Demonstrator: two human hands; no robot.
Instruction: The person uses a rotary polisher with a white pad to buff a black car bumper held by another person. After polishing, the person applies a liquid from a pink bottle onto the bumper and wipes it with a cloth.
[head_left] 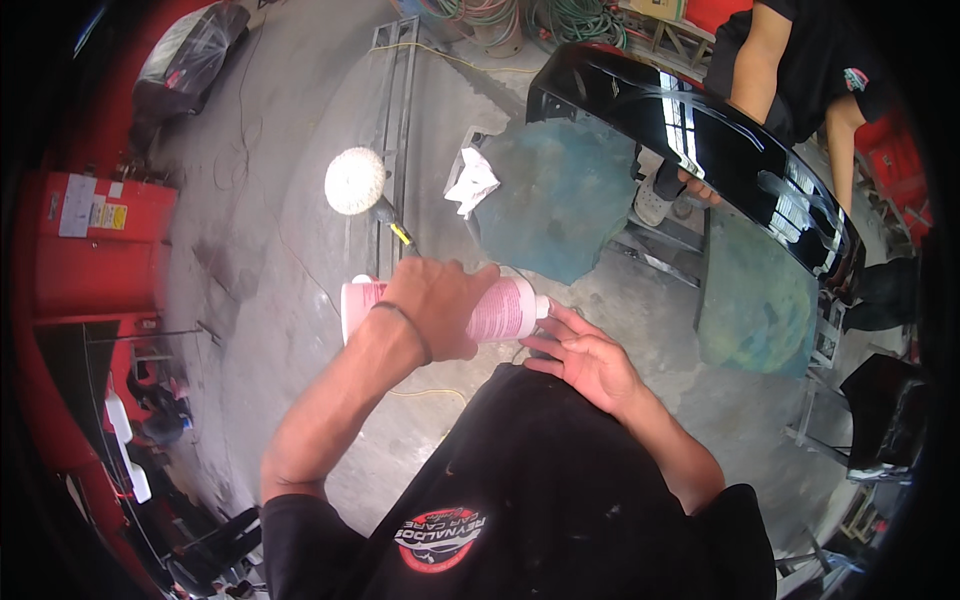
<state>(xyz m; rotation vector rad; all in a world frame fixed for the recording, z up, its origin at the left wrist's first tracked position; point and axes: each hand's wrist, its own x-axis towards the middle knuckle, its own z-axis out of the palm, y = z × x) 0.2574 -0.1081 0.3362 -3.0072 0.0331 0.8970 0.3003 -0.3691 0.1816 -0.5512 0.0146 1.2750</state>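
My left hand [435,305] is wrapped around a pink and white bottle [500,310], tipped on its side with its white cap [542,306] pointing right. Close by that cap is my right hand [590,360], palm up with its fingers spread; whether a fingertip touches the cap is hard to tell. Just beyond my left hand is a polisher [390,218] with a round white wool pad [354,181]; its rear end is hidden behind my hand.
A co-worker's hand [703,187] supports a glossy black bumper [690,130] at the far right. Blue-green sheets [555,200] lie below it, with crumpled white paper [472,183] alongside. A metal rail frame [398,110] runs along the floor. Red cabinets [100,260] stand left; coiled hoses [580,22] are at the back.
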